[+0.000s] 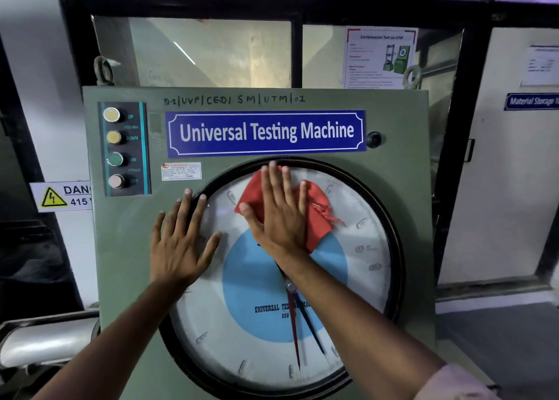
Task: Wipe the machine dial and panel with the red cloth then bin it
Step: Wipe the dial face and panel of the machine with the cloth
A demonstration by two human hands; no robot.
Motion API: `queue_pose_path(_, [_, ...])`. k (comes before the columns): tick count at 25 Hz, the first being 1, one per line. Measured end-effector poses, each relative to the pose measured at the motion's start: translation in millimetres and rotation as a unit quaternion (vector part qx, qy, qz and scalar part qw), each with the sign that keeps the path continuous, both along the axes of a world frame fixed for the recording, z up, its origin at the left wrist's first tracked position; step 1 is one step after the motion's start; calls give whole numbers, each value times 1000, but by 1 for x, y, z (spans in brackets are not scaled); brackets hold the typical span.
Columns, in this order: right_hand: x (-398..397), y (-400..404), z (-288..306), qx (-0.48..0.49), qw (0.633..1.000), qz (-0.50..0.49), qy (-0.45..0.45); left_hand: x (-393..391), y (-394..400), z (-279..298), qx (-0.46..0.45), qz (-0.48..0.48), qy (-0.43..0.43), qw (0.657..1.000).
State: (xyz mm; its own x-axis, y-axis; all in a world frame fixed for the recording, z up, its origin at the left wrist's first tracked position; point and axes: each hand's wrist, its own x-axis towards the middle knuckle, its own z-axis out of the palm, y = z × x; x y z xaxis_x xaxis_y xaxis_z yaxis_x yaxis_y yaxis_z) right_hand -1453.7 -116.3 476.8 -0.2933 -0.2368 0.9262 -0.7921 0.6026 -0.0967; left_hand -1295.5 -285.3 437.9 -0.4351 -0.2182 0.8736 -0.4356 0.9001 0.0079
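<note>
A big round dial [357, 278] with a black rim, white face and blue centre fills the lower middle of the grey-green machine panel [127, 248]. My right hand [279, 215] lies flat on a red cloth [317, 215], pressing it against the upper part of the dial glass. The cloth sticks out to the right of the fingers, with frayed threads. My left hand [181, 242] rests flat with spread fingers on the dial's upper-left rim and the panel, holding nothing.
A blue "Universal Testing Machine" sign [266, 131] sits above the dial. A strip of push buttons [124, 148] is at the panel's upper left. A yellow danger sign [63, 196] is on the left wall. A poster [381, 57] hangs on the window behind. No bin is in view.
</note>
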Motion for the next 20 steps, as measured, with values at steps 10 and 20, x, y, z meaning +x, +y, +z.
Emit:
queue_pose_path(10, [-76,114,-20,10,992,-112,-60,-25,24,38,0,-32,-47,998])
queue_pose_path(20, [21,-24,3,85,993,33,73,12,-3,19,-10,-15,-45,999])
